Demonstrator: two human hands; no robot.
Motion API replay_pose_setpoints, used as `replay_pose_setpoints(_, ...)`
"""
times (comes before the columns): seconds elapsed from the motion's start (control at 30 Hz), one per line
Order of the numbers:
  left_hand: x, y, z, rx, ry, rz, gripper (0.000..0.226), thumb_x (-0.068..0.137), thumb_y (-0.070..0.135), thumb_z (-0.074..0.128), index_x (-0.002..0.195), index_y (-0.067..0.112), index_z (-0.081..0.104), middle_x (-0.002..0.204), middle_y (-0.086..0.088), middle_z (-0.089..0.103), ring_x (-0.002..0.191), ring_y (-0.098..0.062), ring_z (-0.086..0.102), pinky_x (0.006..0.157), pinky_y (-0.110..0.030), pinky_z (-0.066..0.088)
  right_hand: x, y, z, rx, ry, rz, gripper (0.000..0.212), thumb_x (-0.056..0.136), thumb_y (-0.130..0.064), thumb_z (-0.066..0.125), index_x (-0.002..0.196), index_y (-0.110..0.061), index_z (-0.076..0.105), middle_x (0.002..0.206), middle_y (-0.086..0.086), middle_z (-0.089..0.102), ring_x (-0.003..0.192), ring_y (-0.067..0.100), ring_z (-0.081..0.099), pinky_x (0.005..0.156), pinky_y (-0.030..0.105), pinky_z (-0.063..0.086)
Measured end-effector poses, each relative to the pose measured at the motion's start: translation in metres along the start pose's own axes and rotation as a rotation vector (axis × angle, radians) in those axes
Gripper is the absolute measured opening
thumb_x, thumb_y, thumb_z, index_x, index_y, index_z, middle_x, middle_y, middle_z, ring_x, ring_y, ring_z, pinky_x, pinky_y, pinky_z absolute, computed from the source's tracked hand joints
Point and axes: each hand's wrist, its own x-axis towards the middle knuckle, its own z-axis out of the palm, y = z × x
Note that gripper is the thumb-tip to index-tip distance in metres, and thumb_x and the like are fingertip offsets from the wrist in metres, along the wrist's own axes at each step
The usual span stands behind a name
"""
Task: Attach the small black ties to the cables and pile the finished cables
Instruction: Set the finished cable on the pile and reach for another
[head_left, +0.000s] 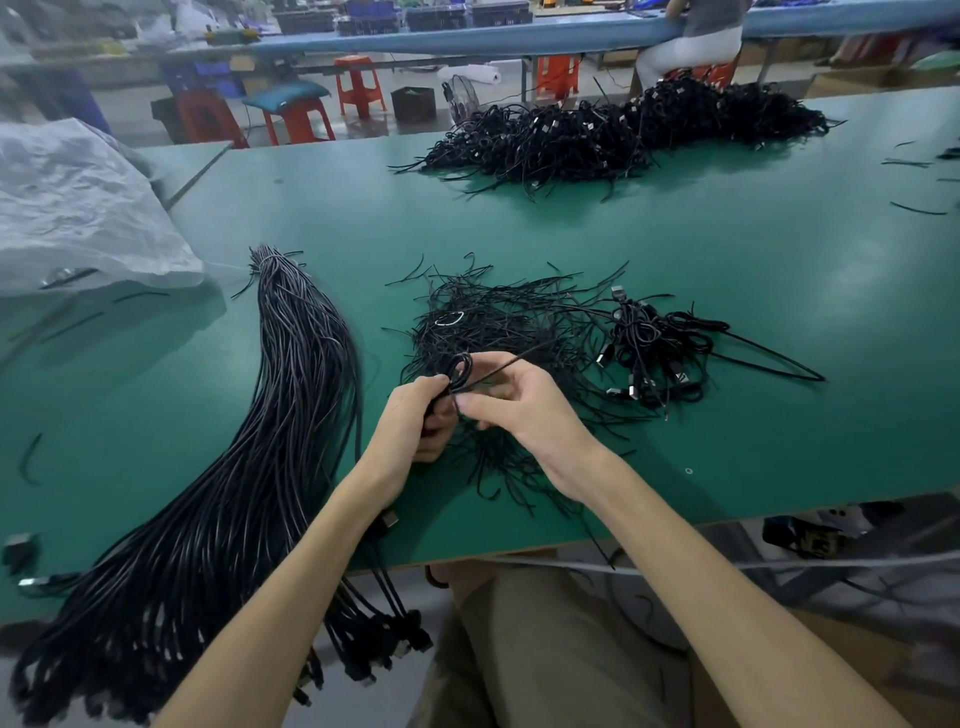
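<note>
— So, nearest entry?
— Bundle (260, 467): long straight black cables, bound at the far end, plug ends hanging over the table's (727, 249) near edge, left of the hands.
— Hands?
— Both together, touching, above the near part of the table. Left hand (415, 421): fingers curled round a coiled cable (460, 369), loop standing up out of the fist. Right hand (524, 408): thumb and forefinger pinch a tie (511, 364) at the coil; its free end points up and right.
— Under them?
— Loose ties (493, 322): a flat scattered heap on the table, directly beneath and beyond the hands.
— Just right of that?
— Small pile (654, 353): coiled cables with silver plugs, touching the heap's right edge.
— Left side?
— Bag (78, 208): crumpled clear plastic, at the table's left edge.
— Far side?
— Big pile (623, 130): many coiled cables, along the far edge, well apart from the small one.
— Beyond the table?
— Stools (298, 119): red, on the floor.
</note>
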Motion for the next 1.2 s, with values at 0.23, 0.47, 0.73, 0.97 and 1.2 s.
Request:
replay_pose_setpoints(0.23,-0.001,0.000,-0.001,0.050,-0.065,0.006,0.029,0.081,0.045,0.048,0.062,0.027,0.037,0.062,0.000,0.021,0.048,-0.014,0.014,0.043,-0.023,0.011,0.003,-0.002,-0.004,0.183,-0.217,0.005,0.050,0.092,-0.001,0.068,0.138,-0.019,0.061,0.113,-0.007,0.071,0.106,0.007,0.061,0.101,0.024,0.044)
replay_pose_setpoints(0.47,-0.002,0.000,0.000,0.082,-0.065,0.030,0.034,0.091,0.039,0.043,0.068,0.015,0.035,0.057,0.000,0.023,0.048,-0.013,0.013,0.043,-0.020,0.013,0.009,0.002,-0.006,-0.119,-0.179,-0.094,0.040,0.083,-0.002,0.081,0.122,-0.008,0.071,0.112,0.012,0.075,0.103,0.013,0.071,0.096,0.027,0.054)
replay_pose_setpoints(0.73,-0.004,0.003,0.001,0.049,-0.041,-0.028,0.031,0.090,0.040,0.039,0.062,0.026,0.037,0.058,0.006,0.026,0.049,-0.014,0.014,0.042,-0.022,0.014,0.011,-0.001,-0.008,-0.435,0.043,-0.184,0.031,0.072,-0.031,0.092,0.094,-0.016,0.075,0.089,-0.005,0.076,0.087,0.007,0.070,0.079,0.022,0.052)
replay_pose_setpoints(0.97,-0.006,0.004,0.002,0.028,-0.035,-0.017,0.031,0.089,0.042,0.041,0.065,0.023,0.036,0.060,0.006,0.026,0.049,-0.013,0.015,0.043,-0.024,0.012,0.008,-0.001,-0.001,-0.337,0.090,-0.085,0.026,0.073,-0.020,0.092,0.081,-0.012,0.069,0.083,-0.001,0.076,0.078,0.009,0.068,0.076,0.021,0.052)
replay_pose_setpoints(1.2,-0.005,0.004,0.001,-0.073,-0.012,-0.048,0.033,0.088,0.041,0.040,0.057,0.030,0.039,0.058,0.010,0.027,0.047,-0.011,0.014,0.041,-0.022,0.012,0.004,0.003,0.005,-0.128,0.051,-0.033,0.021,0.079,-0.015,0.087,0.086,-0.019,0.068,0.075,-0.011,0.073,0.071,-0.002,0.065,0.066,0.014,0.048)
